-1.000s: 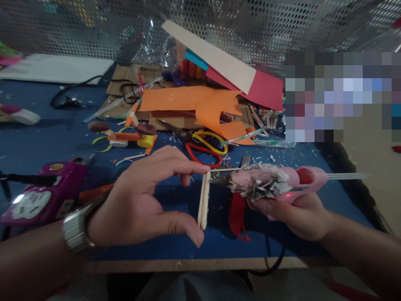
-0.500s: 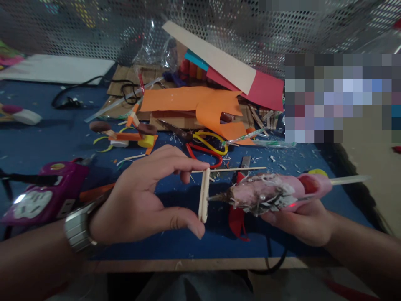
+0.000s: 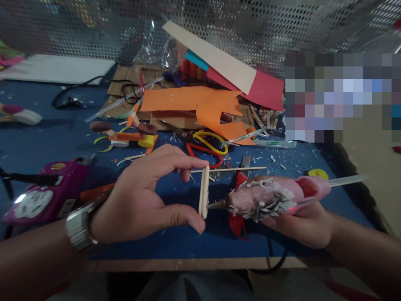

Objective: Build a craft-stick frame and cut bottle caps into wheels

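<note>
Between thumb and index finger, my left hand point(image 3: 144, 196) pinches a short pair of wooden sticks point(image 3: 204, 190) by its two ends, holding it upright above the blue table. My right hand point(image 3: 303, 225) is wrapped around a pink hot glue gun point(image 3: 266, 198), whose front is crusted with old glue and grime. The gun's metal nozzle meets the right side of the sticks near their lower end. A clear glue stick point(image 3: 349, 180) juts from the back of the gun. The right fingers are mostly hidden beneath the gun's body.
Scissors point(image 3: 206, 144) with red and yellow handles lie beyond my left hand, near a thin wooden stick point(image 3: 232, 169). Orange paper point(image 3: 175, 99) rests on cardboard. A purple power strip point(image 3: 46, 192) sits at left. A yellow ring-shaped piece point(image 3: 318, 173) is at right.
The glue gun's nozzle has shifted down along the sticks, from about their middle toward the lower end. My left hand stays nearly still.
</note>
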Action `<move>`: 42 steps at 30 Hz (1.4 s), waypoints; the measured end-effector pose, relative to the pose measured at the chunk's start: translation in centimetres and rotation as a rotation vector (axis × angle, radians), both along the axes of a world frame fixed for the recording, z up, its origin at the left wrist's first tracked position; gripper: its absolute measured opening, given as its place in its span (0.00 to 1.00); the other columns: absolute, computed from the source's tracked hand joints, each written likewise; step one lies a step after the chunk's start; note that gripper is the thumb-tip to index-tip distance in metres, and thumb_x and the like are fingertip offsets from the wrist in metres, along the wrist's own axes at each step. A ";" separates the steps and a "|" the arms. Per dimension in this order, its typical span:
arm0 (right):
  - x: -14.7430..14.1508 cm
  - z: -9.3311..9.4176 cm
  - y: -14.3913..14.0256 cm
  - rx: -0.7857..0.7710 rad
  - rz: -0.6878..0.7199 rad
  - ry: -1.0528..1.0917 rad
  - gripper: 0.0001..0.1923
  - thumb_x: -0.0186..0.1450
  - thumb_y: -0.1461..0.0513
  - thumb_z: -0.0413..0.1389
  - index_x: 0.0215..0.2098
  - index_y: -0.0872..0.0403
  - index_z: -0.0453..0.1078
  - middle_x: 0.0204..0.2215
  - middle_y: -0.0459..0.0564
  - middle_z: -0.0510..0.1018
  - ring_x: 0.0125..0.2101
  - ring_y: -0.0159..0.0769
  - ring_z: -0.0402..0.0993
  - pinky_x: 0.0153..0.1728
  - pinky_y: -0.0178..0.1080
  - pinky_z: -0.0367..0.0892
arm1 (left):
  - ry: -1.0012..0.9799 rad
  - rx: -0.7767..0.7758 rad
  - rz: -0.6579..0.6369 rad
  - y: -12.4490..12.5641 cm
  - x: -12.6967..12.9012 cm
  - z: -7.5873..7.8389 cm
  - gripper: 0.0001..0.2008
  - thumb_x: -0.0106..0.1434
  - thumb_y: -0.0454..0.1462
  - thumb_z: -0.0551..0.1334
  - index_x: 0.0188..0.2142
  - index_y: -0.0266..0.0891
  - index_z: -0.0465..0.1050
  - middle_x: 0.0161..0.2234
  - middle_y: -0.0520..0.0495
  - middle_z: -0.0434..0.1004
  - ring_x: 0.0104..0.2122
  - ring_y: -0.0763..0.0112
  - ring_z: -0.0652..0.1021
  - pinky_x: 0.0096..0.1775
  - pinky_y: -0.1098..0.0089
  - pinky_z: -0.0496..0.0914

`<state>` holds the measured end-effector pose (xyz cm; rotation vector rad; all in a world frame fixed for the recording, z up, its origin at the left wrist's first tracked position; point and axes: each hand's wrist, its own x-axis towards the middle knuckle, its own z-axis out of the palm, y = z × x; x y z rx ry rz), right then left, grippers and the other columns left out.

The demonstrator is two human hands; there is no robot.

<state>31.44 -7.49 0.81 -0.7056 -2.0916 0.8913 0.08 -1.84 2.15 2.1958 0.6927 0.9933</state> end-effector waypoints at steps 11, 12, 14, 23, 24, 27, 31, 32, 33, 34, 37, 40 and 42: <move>-0.4 -1.1 -0.4 -0.351 0.015 0.187 0.30 0.72 0.70 0.63 0.67 0.37 0.79 0.54 0.44 0.89 0.50 0.36 0.88 0.59 0.31 0.78 | -0.006 -0.058 -0.032 -0.2 -0.1 0.0 0.35 0.55 0.58 0.81 0.57 0.48 0.83 0.38 0.51 0.80 0.39 0.65 0.80 0.44 0.65 0.77; -0.4 -1.1 -0.5 -0.372 0.018 0.192 0.29 0.72 0.69 0.63 0.67 0.38 0.79 0.54 0.45 0.89 0.49 0.37 0.87 0.59 0.33 0.78 | -0.009 -0.061 -0.037 -0.2 -0.2 0.0 0.35 0.55 0.58 0.81 0.58 0.48 0.83 0.38 0.51 0.80 0.39 0.65 0.80 0.44 0.65 0.76; -0.4 -1.2 -0.6 -0.418 -0.001 0.209 0.25 0.74 0.66 0.64 0.66 0.40 0.80 0.47 0.48 0.90 0.37 0.36 0.87 0.53 0.35 0.82 | -0.011 -0.070 -0.046 -0.2 -0.2 -0.1 0.35 0.55 0.57 0.81 0.58 0.48 0.83 0.38 0.51 0.80 0.39 0.65 0.79 0.43 0.65 0.76; -0.1 -1.6 -1.3 -0.588 -0.171 0.240 0.09 0.75 0.56 0.66 0.50 0.47 0.86 0.22 0.43 0.76 0.16 0.30 0.63 0.23 0.37 0.73 | -0.008 -0.083 -0.061 -0.1 -0.2 0.0 0.34 0.56 0.57 0.80 0.58 0.49 0.83 0.38 0.50 0.80 0.38 0.64 0.79 0.43 0.63 0.76; -0.1 -1.6 -1.3 -0.598 -0.187 0.241 0.11 0.75 0.55 0.67 0.52 0.47 0.85 0.22 0.43 0.76 0.16 0.31 0.63 0.22 0.37 0.72 | -0.009 -0.086 -0.062 -0.1 -0.2 0.0 0.34 0.56 0.57 0.80 0.58 0.49 0.83 0.38 0.50 0.80 0.39 0.64 0.79 0.43 0.62 0.76; -0.2 -1.6 -1.2 -0.615 -0.198 0.262 0.12 0.74 0.55 0.67 0.53 0.48 0.84 0.22 0.44 0.76 0.18 0.33 0.65 0.20 0.36 0.68 | -0.004 -0.088 -0.056 -0.2 -0.2 -0.1 0.34 0.56 0.57 0.81 0.59 0.50 0.83 0.39 0.50 0.81 0.39 0.64 0.79 0.43 0.62 0.76; -0.2 -1.8 -1.0 -0.613 -0.189 0.274 0.07 0.75 0.54 0.66 0.42 0.48 0.84 0.23 0.44 0.75 0.21 0.33 0.67 0.24 0.37 0.70 | -0.005 -0.077 -0.052 -0.3 -0.3 -0.1 0.35 0.56 0.58 0.81 0.59 0.51 0.83 0.39 0.50 0.81 0.38 0.63 0.79 0.41 0.61 0.76; -0.2 -1.8 -1.0 -0.609 -0.196 0.271 0.08 0.75 0.54 0.66 0.42 0.48 0.84 0.23 0.44 0.76 0.22 0.33 0.68 0.26 0.37 0.72 | -0.004 -0.077 -0.053 -0.3 -0.3 -0.1 0.35 0.56 0.58 0.81 0.59 0.51 0.83 0.39 0.49 0.81 0.38 0.62 0.79 0.41 0.61 0.76; -0.2 -1.8 -1.0 -0.605 -0.203 0.267 0.08 0.75 0.54 0.66 0.42 0.48 0.84 0.24 0.44 0.76 0.23 0.33 0.68 0.27 0.37 0.73 | -0.005 -0.077 -0.053 -0.3 -0.3 0.0 0.35 0.56 0.58 0.81 0.59 0.51 0.83 0.39 0.49 0.81 0.38 0.62 0.79 0.41 0.60 0.76; -0.2 -1.7 -1.0 -0.600 -0.208 0.265 0.08 0.75 0.54 0.66 0.42 0.48 0.84 0.24 0.44 0.76 0.23 0.33 0.68 0.29 0.38 0.73 | -0.006 -0.076 -0.053 -0.3 -0.3 0.0 0.35 0.56 0.58 0.81 0.59 0.51 0.83 0.39 0.49 0.81 0.38 0.62 0.79 0.41 0.61 0.76; -0.2 -1.6 -1.0 -0.586 -0.211 0.253 0.09 0.75 0.53 0.66 0.42 0.48 0.85 0.23 0.43 0.75 0.22 0.33 0.67 0.32 0.39 0.75 | -0.012 -0.073 -0.057 -0.2 -0.4 0.0 0.35 0.56 0.58 0.80 0.59 0.50 0.82 0.39 0.49 0.81 0.38 0.63 0.79 0.41 0.61 0.76; -0.2 -1.6 -1.0 -0.586 -0.220 0.247 0.09 0.75 0.53 0.66 0.44 0.48 0.84 0.24 0.44 0.76 0.22 0.33 0.68 0.31 0.39 0.76 | -0.023 -0.067 -0.064 -0.2 -0.4 -0.1 0.35 0.56 0.57 0.81 0.59 0.49 0.82 0.38 0.49 0.80 0.38 0.63 0.79 0.41 0.62 0.75; -0.3 -1.6 -1.0 -0.590 -0.225 0.253 0.09 0.75 0.53 0.66 0.48 0.48 0.84 0.24 0.43 0.76 0.22 0.33 0.67 0.30 0.38 0.75 | -0.028 -0.065 -0.066 -0.2 -0.3 -0.2 0.35 0.56 0.56 0.81 0.59 0.49 0.83 0.38 0.49 0.80 0.38 0.63 0.79 0.41 0.62 0.75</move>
